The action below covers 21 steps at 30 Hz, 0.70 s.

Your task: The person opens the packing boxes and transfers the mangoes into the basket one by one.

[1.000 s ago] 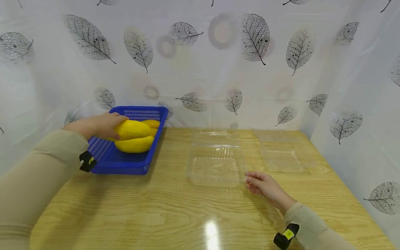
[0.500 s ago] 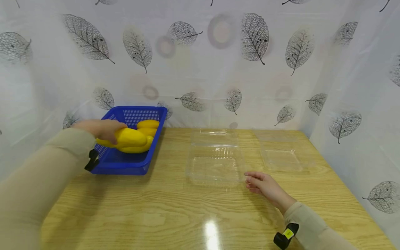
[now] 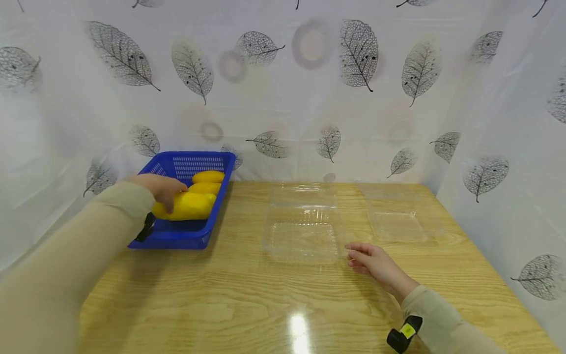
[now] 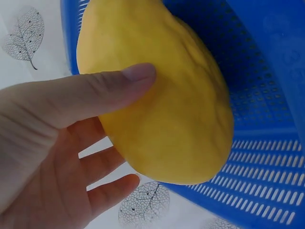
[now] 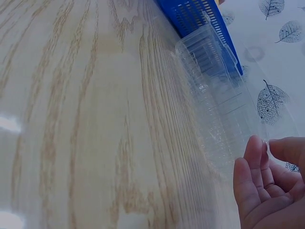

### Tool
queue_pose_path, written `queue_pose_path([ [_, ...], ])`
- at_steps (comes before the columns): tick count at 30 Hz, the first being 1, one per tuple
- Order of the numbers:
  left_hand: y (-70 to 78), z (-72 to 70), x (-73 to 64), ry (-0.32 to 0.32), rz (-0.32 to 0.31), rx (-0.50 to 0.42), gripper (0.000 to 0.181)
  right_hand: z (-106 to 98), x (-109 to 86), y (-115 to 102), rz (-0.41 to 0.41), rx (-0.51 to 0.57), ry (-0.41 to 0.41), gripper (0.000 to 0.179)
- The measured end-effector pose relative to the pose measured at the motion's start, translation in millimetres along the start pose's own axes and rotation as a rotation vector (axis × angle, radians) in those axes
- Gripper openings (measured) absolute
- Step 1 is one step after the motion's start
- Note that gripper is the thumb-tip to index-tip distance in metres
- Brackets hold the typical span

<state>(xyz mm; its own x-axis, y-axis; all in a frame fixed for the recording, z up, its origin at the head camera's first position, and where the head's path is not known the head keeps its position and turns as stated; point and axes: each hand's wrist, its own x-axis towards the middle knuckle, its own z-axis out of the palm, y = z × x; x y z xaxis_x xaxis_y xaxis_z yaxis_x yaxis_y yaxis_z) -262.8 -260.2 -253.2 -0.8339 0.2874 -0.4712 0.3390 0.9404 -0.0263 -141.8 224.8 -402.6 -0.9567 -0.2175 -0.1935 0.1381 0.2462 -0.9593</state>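
Observation:
My left hand (image 3: 163, 191) grips a yellow mango (image 4: 162, 109) inside the blue basket (image 3: 168, 242), at the left of the head view. In the left wrist view its thumb lies across the near face, with the other fingers partly hidden behind the fruit. Other yellow mangoes (image 3: 209, 177) lie behind it in the basket. In the middle of the table stands a clear plastic clamshell box (image 3: 305, 241) with its lid raised behind. My right hand (image 3: 376, 265) pinches the front right edge of this box between thumb and fingertips.
A second clear plastic box (image 3: 400, 226) sits farther right on the wooden table (image 3: 247, 305), its outline faint. Behind and beside the table hangs a white curtain (image 3: 274, 98) printed with leaves.
My left hand has lowered the mango and brought it nearer the front of the basket, uncovering more of the mangoes behind. The right hand and the clear boxes hold their places.

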Motion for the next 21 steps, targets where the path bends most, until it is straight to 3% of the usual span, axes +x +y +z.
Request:
queue_pose_path([
  [10, -0.1, 15.3, 6.6, -0.08, -0.103, -0.054, 0.073, 3, -0.5, 1, 0.007, 0.003, 0.008, 0.049],
  [21, -5.4, 25.9, 8.3, -0.088, -0.15, -0.049, 0.074, 4, 0.7, 1, -0.001, 0.001, 0.003, 0.049],
])
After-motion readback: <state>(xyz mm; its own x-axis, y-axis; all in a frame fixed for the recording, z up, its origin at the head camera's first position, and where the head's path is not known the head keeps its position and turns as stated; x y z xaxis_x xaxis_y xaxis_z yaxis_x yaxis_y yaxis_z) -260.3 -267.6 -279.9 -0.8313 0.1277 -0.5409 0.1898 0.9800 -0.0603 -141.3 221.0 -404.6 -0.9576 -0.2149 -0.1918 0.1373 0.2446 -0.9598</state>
